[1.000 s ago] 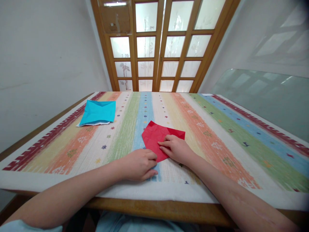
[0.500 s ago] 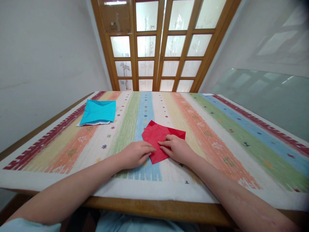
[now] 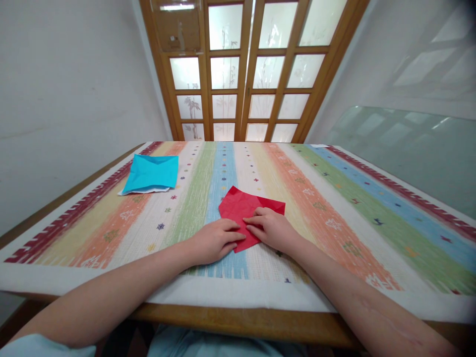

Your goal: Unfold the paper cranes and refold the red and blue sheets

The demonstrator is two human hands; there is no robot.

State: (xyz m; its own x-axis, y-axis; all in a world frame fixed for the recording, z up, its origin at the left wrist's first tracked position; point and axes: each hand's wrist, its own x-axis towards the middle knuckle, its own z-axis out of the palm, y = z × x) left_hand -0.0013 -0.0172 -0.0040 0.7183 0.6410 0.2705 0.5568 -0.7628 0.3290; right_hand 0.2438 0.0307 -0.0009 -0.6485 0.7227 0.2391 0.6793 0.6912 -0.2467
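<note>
A folded sheet of red paper (image 3: 241, 208) lies on the table in front of me, with creases across it and a folded edge at the far right. My left hand (image 3: 215, 240) rests on its near left part, fingers stretched over the surface and slightly apart. On the right side of the sheet, my right hand (image 3: 273, 228) has thumb and fingers closed together against the paper. The two hands' fingertips are close to each other but apart. The paper's right lower portion is hidden under my right hand.
A stack of blue paper (image 3: 152, 172) with a white sheet below it lies at the far left of the table. A striped tablecloth (image 3: 193, 198) covers the table. Beyond stand wooden glass-paned doors (image 3: 226, 91), and a glass panel (image 3: 401, 144) leans at the right wall.
My left hand has shifted slightly right and down over the red paper, and its fingers have spread a little. My right hand and the paper stay in nearly the same place.
</note>
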